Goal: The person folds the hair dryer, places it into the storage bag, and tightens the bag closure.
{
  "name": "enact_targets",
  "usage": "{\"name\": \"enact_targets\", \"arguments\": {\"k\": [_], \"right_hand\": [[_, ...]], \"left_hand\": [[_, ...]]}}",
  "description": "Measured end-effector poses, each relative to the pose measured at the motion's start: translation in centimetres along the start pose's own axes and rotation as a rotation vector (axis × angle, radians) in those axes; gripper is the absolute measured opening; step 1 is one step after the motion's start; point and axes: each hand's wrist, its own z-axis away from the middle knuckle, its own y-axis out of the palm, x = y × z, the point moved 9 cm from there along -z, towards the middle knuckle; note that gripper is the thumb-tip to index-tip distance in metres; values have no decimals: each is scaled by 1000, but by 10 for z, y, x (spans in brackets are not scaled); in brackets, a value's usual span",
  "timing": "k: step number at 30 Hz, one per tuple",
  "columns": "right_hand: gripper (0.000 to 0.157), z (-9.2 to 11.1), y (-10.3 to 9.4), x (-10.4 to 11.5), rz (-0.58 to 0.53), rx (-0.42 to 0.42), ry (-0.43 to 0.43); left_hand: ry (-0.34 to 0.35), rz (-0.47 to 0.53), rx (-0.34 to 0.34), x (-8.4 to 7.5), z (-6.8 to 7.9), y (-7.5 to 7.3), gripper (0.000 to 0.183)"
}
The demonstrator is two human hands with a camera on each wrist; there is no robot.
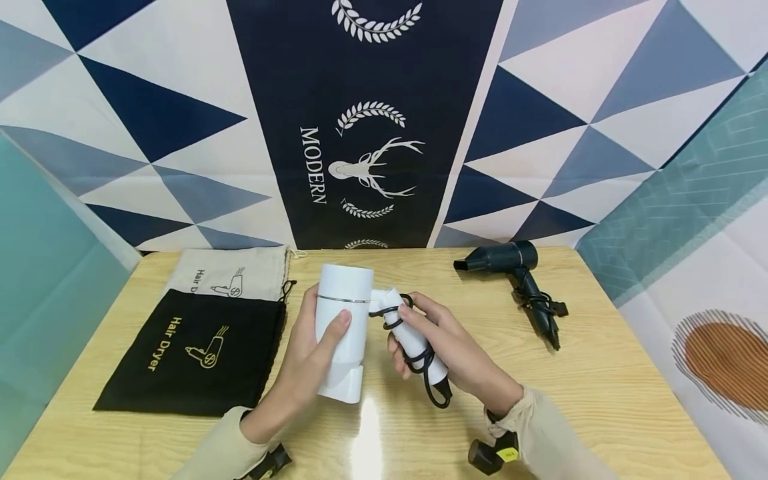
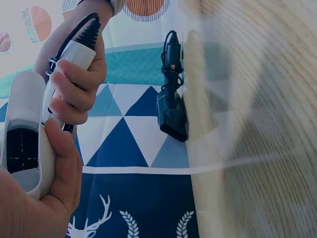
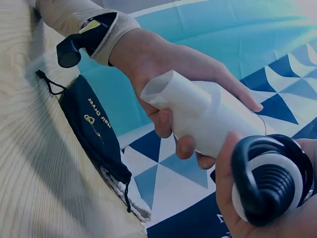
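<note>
A white hair dryer (image 1: 343, 333) is held up over the table between both hands. My left hand (image 1: 327, 343) grips its barrel, thumb lying along the near side. Around the handle curl the fingers of my right hand (image 1: 441, 340). A black cord (image 1: 423, 360) winds about that handle and ends in a loop at its base. In the left wrist view the flat nozzle (image 2: 26, 99) points toward the camera, with a dark opening behind it. The right wrist view shows the ribbed cord end (image 3: 270, 191) close up.
On the right of the wooden table (image 1: 600, 413) lies a black hair dryer (image 1: 501, 259), its cord wrapped round the handle. At the left, a black drawstring bag (image 1: 198, 353) overlaps a light grey one (image 1: 234, 267). A patterned cloth (image 1: 366, 80) hangs behind the table.
</note>
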Motion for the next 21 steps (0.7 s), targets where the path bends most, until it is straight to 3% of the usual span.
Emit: {"name": "enact_targets", "arguments": {"k": [7,14,17,21], "right_hand": [[35,1,2,-2,43,-5,-9],[47,1,1,-5,137,-115,-16],[50,0,1,-5,160,-104,-28],[42,0,1,-4,196,-91,-51]], "left_hand": [[-24,28,13,7,3,-2,46],[-30,29,0,12,5,-6,46],[-29,27,-2,12,5,-6,46],[-19,33,-1,13,5,-4,46]]}}
